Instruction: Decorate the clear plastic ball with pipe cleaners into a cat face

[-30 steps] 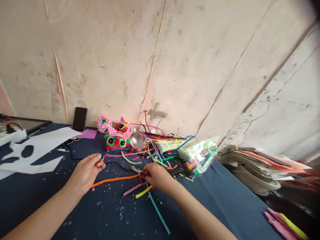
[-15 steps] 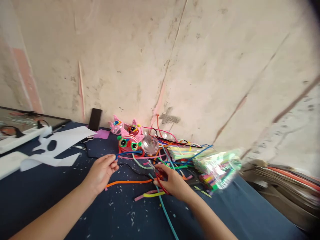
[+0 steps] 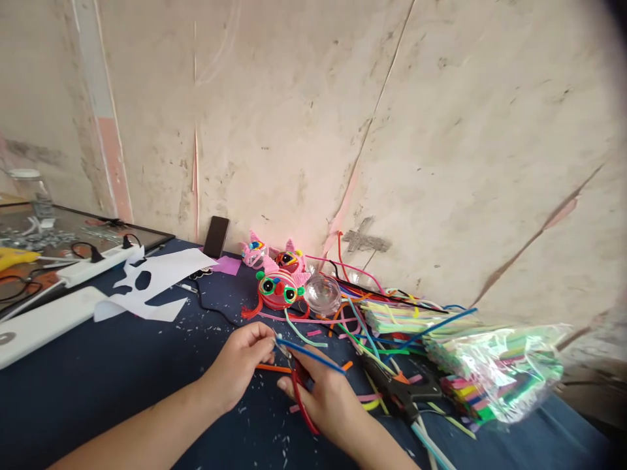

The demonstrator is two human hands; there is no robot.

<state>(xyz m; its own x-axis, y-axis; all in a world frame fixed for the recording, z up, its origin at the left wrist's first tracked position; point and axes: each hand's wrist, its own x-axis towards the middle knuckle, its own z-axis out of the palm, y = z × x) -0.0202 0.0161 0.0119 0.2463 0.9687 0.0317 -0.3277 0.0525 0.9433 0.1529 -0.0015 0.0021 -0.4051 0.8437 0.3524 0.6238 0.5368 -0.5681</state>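
My left hand is closed in a pinch on one end of a blue pipe cleaner, whose free length runs right across the back of my right hand. Red-handled pliers are gripped in my right hand, their metal jaws right by the pinched end. Whether the jaws touch the pipe cleaner cannot be made out. Just beyond my hands sits a striped animal head with green-rimmed eyes, beside a clear plastic ball. An orange pipe cleaner lies partly hidden under my hands.
Behind are two more pink-eared heads. To the right lie a black glue gun, loose pipe cleaners and a clear bag of bundles. On the left are cut white paper, a phone and a power strip.
My hands have come together, bringing the blue pipe cleaner's end to the pliers; its free length now points right and toward me. The view has turned left, uncovering the glue gun and a jar.
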